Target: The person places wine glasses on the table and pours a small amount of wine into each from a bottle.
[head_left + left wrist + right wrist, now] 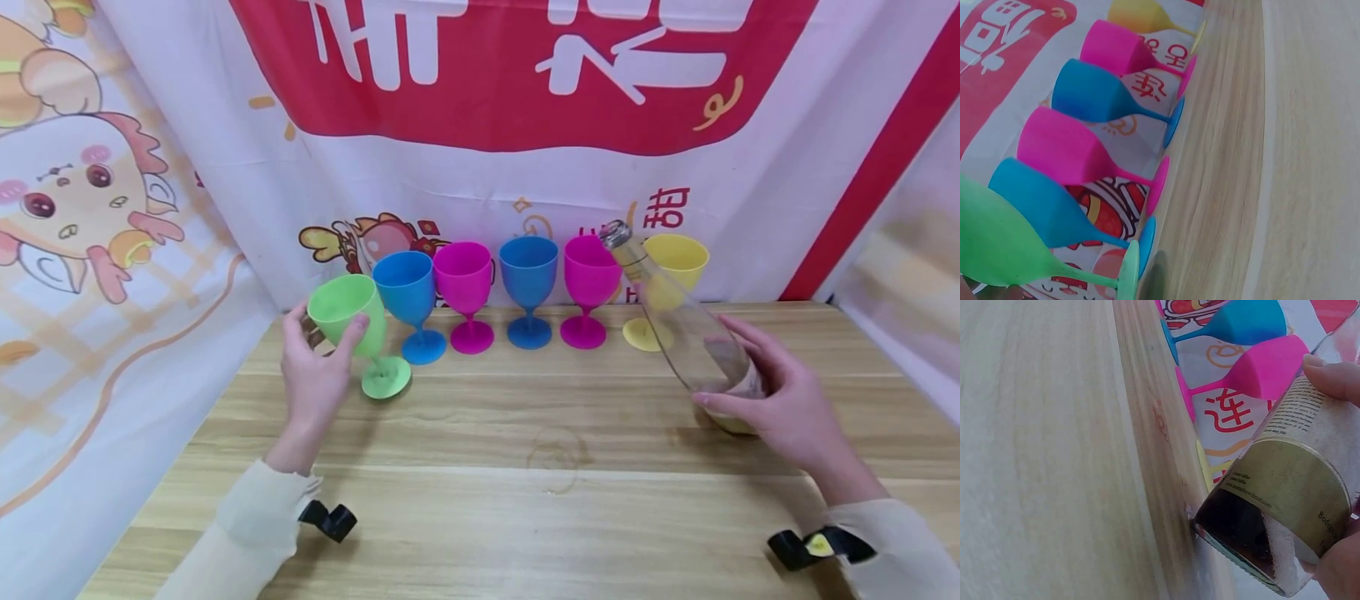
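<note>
At the left, my left hand (318,379) grips a light green plastic goblet (347,310) by its bowl, thumb on the near side and fingers mostly hidden behind. The goblet leans, its foot close over the tabletop. Over on the right, my right hand (787,396) grips a clear glass bottle (678,325) around its lower body. The bottle slants, its mouth pointing up and left in front of the yellow goblet (684,260). A label and some dark liquid (1235,528) show near its bottom in the right wrist view.
Along the back edge stands a row of goblets: blue (406,287), pink (463,277), blue (529,273), pink (589,279), then yellow. A printed cloth (480,179) hangs right behind them. A ring-shaped wet mark (558,458) lies on the wooden table (465,517).
</note>
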Tool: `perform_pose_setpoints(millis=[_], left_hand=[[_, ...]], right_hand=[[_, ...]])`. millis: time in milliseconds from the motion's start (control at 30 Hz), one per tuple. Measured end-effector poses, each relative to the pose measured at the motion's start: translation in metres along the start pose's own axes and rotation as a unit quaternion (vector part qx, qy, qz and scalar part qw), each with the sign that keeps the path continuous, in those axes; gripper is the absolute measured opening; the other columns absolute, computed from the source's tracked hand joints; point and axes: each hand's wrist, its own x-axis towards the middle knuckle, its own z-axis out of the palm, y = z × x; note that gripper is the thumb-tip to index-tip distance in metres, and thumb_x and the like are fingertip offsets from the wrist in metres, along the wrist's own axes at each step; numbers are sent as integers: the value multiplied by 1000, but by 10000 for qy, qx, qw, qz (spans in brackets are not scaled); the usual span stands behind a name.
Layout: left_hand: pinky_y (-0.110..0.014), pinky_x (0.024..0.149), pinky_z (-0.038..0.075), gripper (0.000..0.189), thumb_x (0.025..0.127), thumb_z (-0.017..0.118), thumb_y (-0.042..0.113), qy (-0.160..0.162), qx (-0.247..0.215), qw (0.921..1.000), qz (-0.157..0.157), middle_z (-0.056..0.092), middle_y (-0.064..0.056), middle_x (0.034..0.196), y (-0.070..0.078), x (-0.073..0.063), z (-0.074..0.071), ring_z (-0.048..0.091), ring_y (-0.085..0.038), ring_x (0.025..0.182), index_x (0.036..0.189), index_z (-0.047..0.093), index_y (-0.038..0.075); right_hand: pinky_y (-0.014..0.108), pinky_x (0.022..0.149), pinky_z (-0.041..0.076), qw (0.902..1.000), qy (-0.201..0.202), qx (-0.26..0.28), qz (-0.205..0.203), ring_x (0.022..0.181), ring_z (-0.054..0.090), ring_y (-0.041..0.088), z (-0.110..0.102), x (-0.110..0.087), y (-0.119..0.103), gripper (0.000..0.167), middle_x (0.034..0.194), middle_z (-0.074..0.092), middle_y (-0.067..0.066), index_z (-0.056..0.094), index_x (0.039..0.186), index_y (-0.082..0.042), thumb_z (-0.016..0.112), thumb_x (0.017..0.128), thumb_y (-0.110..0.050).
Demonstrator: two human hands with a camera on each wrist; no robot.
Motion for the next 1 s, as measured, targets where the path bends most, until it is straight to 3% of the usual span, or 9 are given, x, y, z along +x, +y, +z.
perform_pose_setpoints(millis=[167,400,633,867,1000], left_hand=[[-50,112,51,84,94,79,49,-389,31,9992,-4,54,-8,154,8,-12,7,54,-25,136,160,36,19],[-50,112,52,81,94,79,48,-1064,-226,9941,30,54,-6,153,16,-27,24,53,-27,136,158,37,19],[-54,111,54,76,96,79,43,-1504,-396,9875,253,54,-5,151,20,-36,40,53,-28,136,157,38,22],[-55,112,53,78,95,80,41,-1753,-487,9827,344,57,-5,148,24,-42,52,54,-28,137,158,39,21],[-56,111,53,81,96,79,42,-1840,-434,9812,389,57,-5,147,25,-44,56,54,-28,138,161,35,22]], right_hand=[[-2,92,38,9999,76,-93,-93,124,50,-5,2,-1,-2,98,142,59,-20,42,162,-35,94,81,-15],[-4,94,35,9993,221,-247,-161,127,46,-8,3,-3,0,96,150,56,-16,46,161,-36,95,80,-16],[-1,94,36,9980,423,-226,-404,124,48,-8,4,-4,-2,97,136,60,-32,52,158,-30,97,75,-10],[19,61,36,9947,647,-376,-710,78,43,4,1,-4,-11,96,128,65,-31,55,156,-29,97,72,-4],[25,54,36,9903,751,-387,-1104,64,42,6,0,-4,-16,98,126,67,-31,59,153,-23,97,67,5]])
